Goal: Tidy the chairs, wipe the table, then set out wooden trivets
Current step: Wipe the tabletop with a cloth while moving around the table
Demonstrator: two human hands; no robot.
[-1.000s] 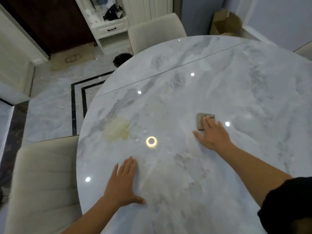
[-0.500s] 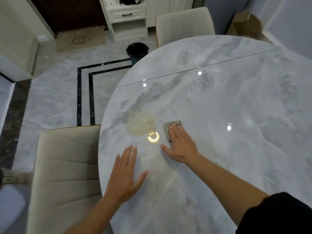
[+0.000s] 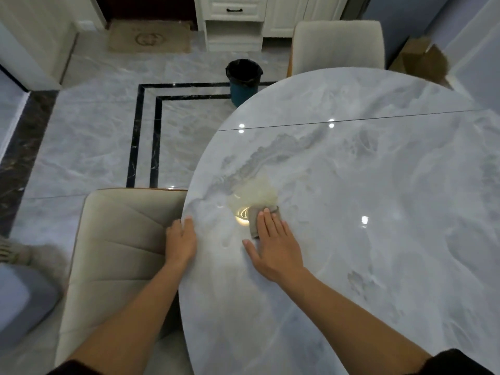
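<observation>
The round marble table fills the right side of the view, bare of trivets, so the work is judged to be in its wiping stage. A padded chair sits pushed in against the table's left rim, and a second chair is tucked in at the far side, which suits chairs already tidied. The right hand lies palm down on the table, its fingers straight and spread a little, pressing flat rather than gripping, probably to spread pressure for rubbing. The left hand rests on the table's rim beside the chair, fingers straight and close together, holding nothing, likely a brace for the reach. A yellowish stain lies just beyond the right fingertips. The small grey-brown cloth is pinned under those fingertips, its far edge touching the stain. What shows of it runs lengthwise along the fingers, pointing away from the person toward the stain; the rest is hidden under the hand.
</observation>
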